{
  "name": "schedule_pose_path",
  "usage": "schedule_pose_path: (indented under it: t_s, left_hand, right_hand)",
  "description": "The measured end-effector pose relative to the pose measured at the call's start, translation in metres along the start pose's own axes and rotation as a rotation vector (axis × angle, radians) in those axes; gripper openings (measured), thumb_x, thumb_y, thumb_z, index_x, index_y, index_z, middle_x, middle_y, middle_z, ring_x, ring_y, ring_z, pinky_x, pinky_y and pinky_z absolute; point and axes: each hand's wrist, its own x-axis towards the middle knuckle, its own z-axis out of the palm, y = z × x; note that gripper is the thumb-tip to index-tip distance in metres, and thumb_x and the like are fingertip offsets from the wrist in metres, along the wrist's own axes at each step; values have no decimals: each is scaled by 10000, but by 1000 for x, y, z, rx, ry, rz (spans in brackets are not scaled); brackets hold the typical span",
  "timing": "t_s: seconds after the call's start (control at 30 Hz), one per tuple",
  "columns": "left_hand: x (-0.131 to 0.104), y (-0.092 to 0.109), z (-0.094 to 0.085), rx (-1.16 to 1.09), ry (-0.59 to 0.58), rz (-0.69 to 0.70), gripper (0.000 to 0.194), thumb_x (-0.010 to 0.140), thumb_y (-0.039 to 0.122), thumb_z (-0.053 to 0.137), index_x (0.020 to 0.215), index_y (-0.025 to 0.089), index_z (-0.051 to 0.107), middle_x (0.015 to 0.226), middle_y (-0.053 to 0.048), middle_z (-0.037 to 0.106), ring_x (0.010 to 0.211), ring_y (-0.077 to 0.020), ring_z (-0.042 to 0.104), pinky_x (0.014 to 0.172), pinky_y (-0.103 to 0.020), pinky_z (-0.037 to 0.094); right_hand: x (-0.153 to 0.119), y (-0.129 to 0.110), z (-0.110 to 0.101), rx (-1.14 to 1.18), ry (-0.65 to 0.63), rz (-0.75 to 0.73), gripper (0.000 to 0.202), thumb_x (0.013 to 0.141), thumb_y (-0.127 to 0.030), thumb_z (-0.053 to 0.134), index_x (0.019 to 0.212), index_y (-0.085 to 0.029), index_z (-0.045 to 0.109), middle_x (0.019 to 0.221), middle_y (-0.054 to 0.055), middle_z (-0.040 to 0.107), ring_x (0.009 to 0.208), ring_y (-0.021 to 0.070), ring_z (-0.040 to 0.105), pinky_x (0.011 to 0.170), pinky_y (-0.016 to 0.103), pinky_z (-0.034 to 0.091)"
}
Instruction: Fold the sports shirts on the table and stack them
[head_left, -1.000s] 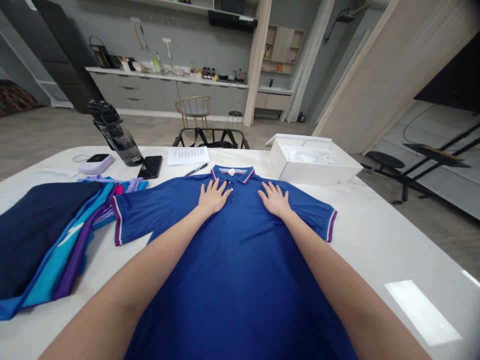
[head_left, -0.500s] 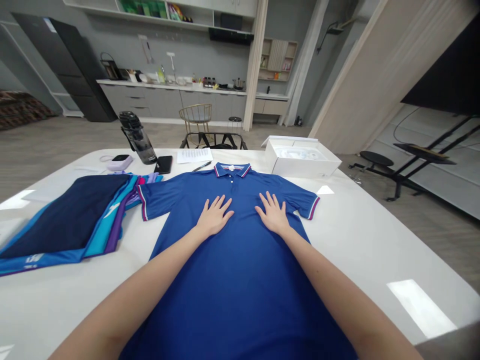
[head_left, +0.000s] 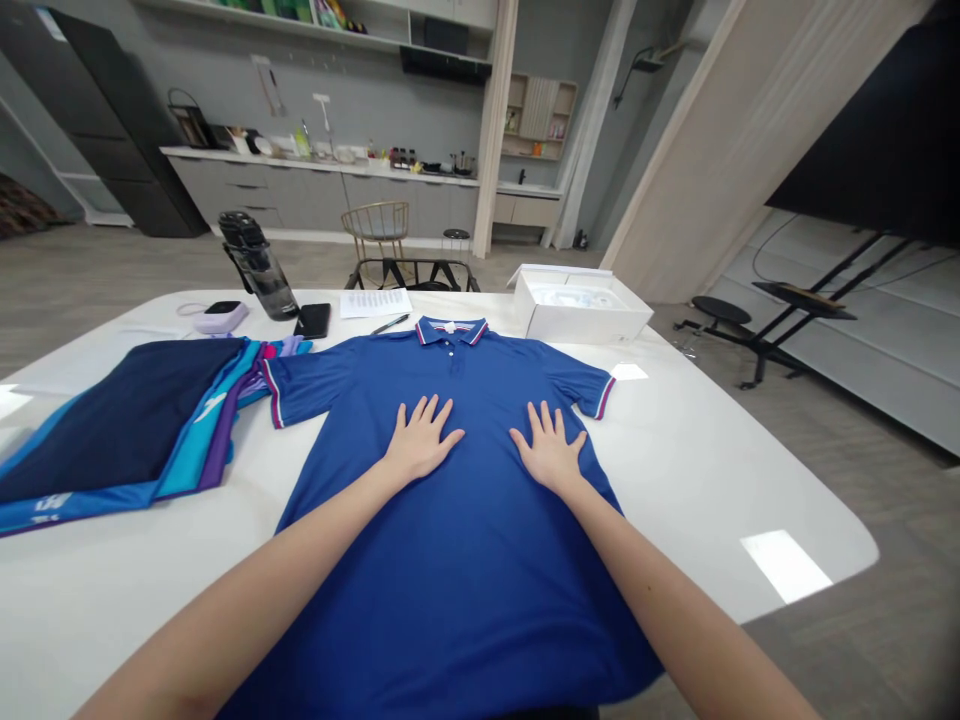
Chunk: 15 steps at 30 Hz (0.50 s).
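A blue polo shirt (head_left: 457, 540) lies spread face up on the white table, its collar at the far end and both short sleeves stretched out sideways. Striped red and white trim edges the collar and cuffs. My left hand (head_left: 420, 440) rests flat on the chest of the shirt, fingers spread. Level with it, my right hand (head_left: 550, 450) lies palm down on the other side of the chest, fingers also apart. The bottom hem shows near the table's front edge, partly behind my forearms.
Folded dark blue, teal and purple garments (head_left: 127, 420) lie on the left of the table (head_left: 697, 450). Beyond them are a water bottle (head_left: 259, 265), a black phone (head_left: 313, 321), a lilac device (head_left: 221, 317), a printed sheet (head_left: 375, 303) and a pen (head_left: 391, 324). An open white box (head_left: 585, 308) stands at the back right.
Both hands have slid slightly down the shirt toward me, staying flat. The view has shifted a little, so the shirt's bottom hem and the table's right corner now show.
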Motion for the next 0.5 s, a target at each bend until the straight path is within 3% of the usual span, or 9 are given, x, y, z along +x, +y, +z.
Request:
schedule_pose_path:
  t_s: [0.1,0.2,0.33,0.5]
  left_hand:
    - [13,10,-6,3,91,-2,667,1008,608,301,1556,234,371,1589,-128,420,1474,-299,353,1224,-538,196]
    - [43,23,-12,-12,154,10,544,1019,467,382,1493,206,434,1495,-138,514,1353,-280,480,1140,-454,350]
    - [102,44,-11,-62,139,14,421,1001,318,434,1398,198,505,1334,-125,614,1220,-258,571,1025,-392,451]
    - [188,71,-3,-158,90,97,346,992,251,443,1317,220,560,1267,-92,655,1155,-228,628,981,-338,487]
  right_hand:
    - [5,4,-4,15,18,6,729,989,-695,262,1609,-311,277,1693,80,170,1538,378,147,1107,778,177]
    - [29,12,-9,9,93,-30,639,1015,-616,319,1518,-246,453,1639,138,314,1495,352,260,1138,699,224]
    - [81,31,-17,7,197,-34,491,1040,-489,360,1404,-228,561,1546,148,451,1413,317,374,1136,648,257]
    - [145,76,-32,24,221,100,409,1034,-419,407,1312,-227,638,1402,162,568,1288,324,480,1059,595,358]
